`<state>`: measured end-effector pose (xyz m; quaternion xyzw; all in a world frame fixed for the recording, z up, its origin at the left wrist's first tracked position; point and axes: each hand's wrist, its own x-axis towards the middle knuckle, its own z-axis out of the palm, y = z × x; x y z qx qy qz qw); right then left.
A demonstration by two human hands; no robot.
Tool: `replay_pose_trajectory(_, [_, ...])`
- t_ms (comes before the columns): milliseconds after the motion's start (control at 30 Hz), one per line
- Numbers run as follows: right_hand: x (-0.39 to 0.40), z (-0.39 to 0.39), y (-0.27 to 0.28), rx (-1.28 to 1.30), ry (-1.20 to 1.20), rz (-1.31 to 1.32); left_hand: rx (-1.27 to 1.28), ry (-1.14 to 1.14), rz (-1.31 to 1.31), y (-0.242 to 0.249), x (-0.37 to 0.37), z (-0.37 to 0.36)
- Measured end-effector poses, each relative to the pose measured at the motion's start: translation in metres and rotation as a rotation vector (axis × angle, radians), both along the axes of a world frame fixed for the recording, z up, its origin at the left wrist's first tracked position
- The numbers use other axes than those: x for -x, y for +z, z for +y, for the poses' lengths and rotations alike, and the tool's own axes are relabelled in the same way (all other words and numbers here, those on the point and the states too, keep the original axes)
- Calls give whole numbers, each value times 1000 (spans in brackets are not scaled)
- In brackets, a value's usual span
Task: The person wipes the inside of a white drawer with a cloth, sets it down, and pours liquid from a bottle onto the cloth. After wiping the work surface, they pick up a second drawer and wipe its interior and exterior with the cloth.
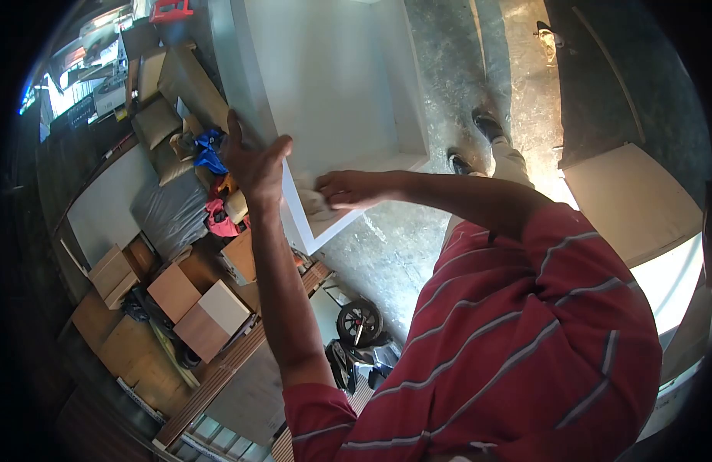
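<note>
A large white box-like cabinet lies in front of me with its open side up, showing pale inner panels and a white front edge. My left hand is at its left side, thumb and fingers spread. It seems to rest against the outer panel, though the contact is partly hidden. Inside the near corner, my right hand is closed on a whitish cloth, which bunches against the inner wall. The fingers partly cover the cloth.
Stacked boards and cartons fill the lower left, near a wheel. Cushions and a blue bag lie left of the cabinet. A brown board lies at right. Another person's shoes stand on the concrete floor.
</note>
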<state>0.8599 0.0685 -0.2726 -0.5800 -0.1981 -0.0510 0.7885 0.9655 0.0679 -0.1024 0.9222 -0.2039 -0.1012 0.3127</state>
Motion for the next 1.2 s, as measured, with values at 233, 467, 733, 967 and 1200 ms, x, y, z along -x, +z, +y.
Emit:
replay_pose_trajectory(233, [21,-12,-138,715,-182,-148,-24,-29,7,-10,7,0])
replay_pose_trajectory(467, [10,15,20,-169,77,195,-36,-26,40,-19,17,-2])
replay_pose_trajectory(733, [51,12,-161,585,-79,134,-111,-32,71,7,28,-11])
replay_pose_trajectory(967, [-3,-26,-196,1039,-436,13,-163,-164,-141,-16,27,1])
replay_pose_trajectory(1200, [-43,-135,-160,1121,-751,230,-57,-66,-197,-13,16,-7])
